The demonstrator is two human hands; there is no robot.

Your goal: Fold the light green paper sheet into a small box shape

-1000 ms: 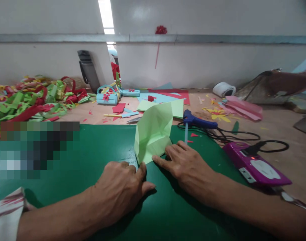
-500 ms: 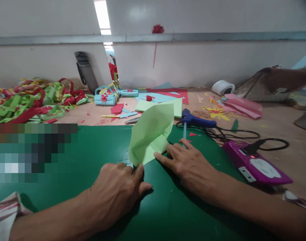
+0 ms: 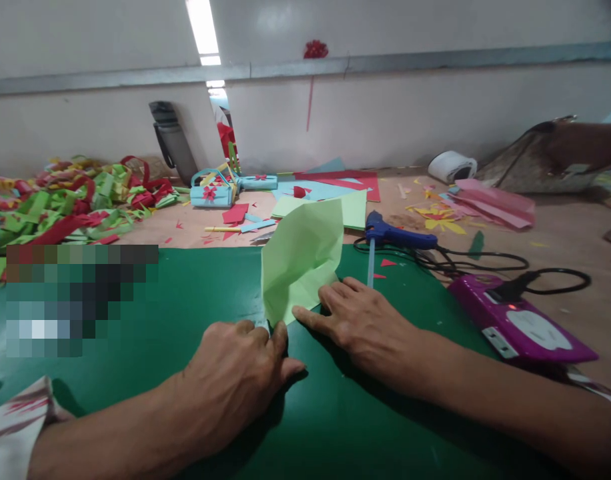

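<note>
A sheet of light green paper (image 3: 303, 247) stands raised and bent, its lower edge folded near the green board. My left hand (image 3: 243, 367) lies closed at the sheet's lower left corner, index finger pressed there and thumb stretched out to the right. Something pale shows in part by its curled fingers; I cannot make out what. My right hand (image 3: 358, 317) pinches the folded lower edge on the right, its thumb on the near side and its other fingers curled behind. Just beyond that hand lies a blue glue gun (image 3: 398, 235) with a clear stick at its tip.
The green board (image 3: 150, 413) covers the near tabletop. A purple power strip (image 3: 515, 320) with a black plug sits at right. Paper strips (image 3: 60, 207) pile up at left, near a grey bottle (image 3: 175, 143). Small blue paper bags (image 3: 210, 195) and a tape roll (image 3: 451, 167) stand behind.
My right hand has slid left along the fold, closer to my left hand. The green paper's upper part has tilted slightly; my left hand stays nearly in place.
</note>
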